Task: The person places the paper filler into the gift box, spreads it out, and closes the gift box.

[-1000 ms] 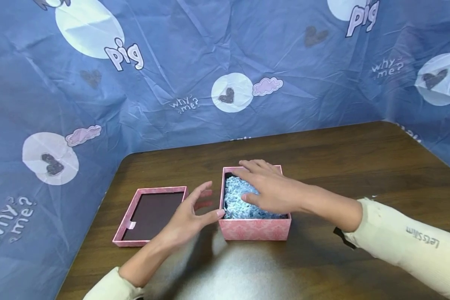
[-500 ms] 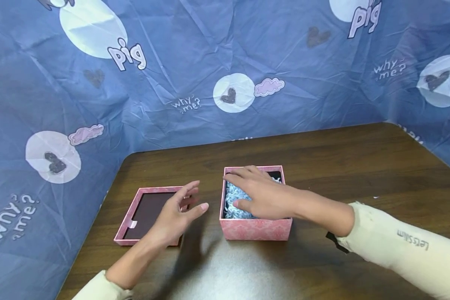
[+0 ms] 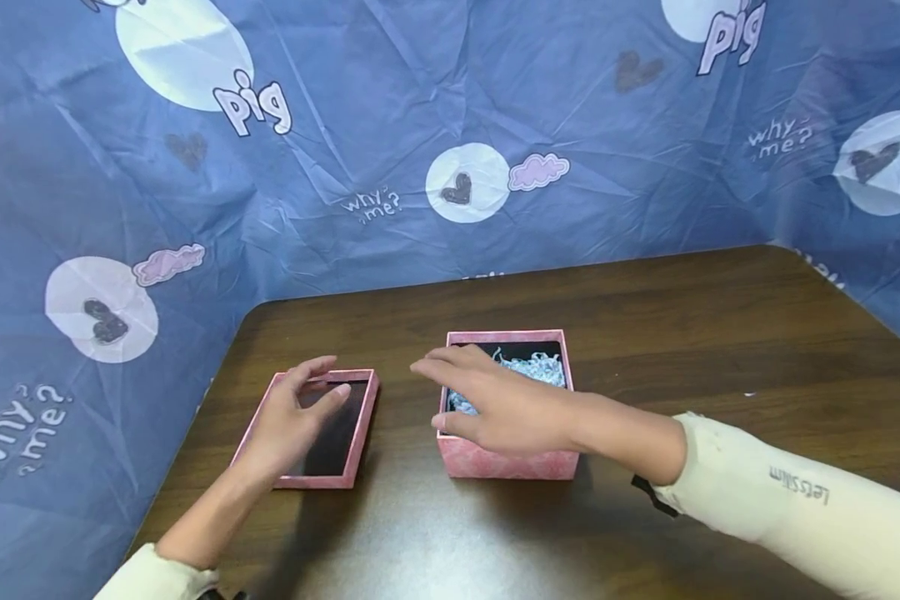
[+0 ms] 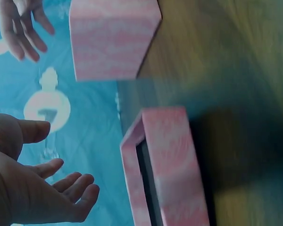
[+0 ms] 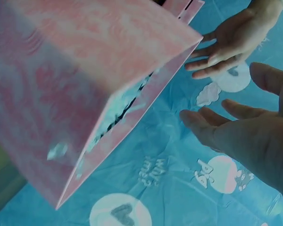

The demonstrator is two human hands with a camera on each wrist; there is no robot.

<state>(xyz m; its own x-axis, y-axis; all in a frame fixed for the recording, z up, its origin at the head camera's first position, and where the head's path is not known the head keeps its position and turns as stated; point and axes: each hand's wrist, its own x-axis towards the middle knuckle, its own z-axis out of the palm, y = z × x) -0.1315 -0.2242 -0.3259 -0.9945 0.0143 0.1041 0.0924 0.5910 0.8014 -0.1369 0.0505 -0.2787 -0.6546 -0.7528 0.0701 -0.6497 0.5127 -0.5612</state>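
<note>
A pink patterned box [image 3: 510, 465] stands on the table, with light blue shredded paper [image 3: 538, 368] inside against its black lining. My right hand [image 3: 498, 407] hovers over the box's front left part, fingers loosely extended and holding nothing. To the left lies the shallow pink box lid [image 3: 364, 433], its dark inner side facing up. Over the lid is my left hand [image 3: 288, 421], thumb and fingers apart with nothing between them. The left wrist view shows that hand raised beside the lid's side wall [image 4: 172, 160]. Part of the shredded paper is hidden behind my right hand.
The box and lid rest on a brown wooden table [image 3: 682, 333] with rounded back corners. A blue printed cloth [image 3: 345, 150] hangs behind and along the sides. A tiny white scrap [image 3: 750, 394] lies on the table at the right.
My left hand has moved left, from beside the box to over the lid. My right hand has shifted left and toward me across the box, exposing shredded paper at the back right.
</note>
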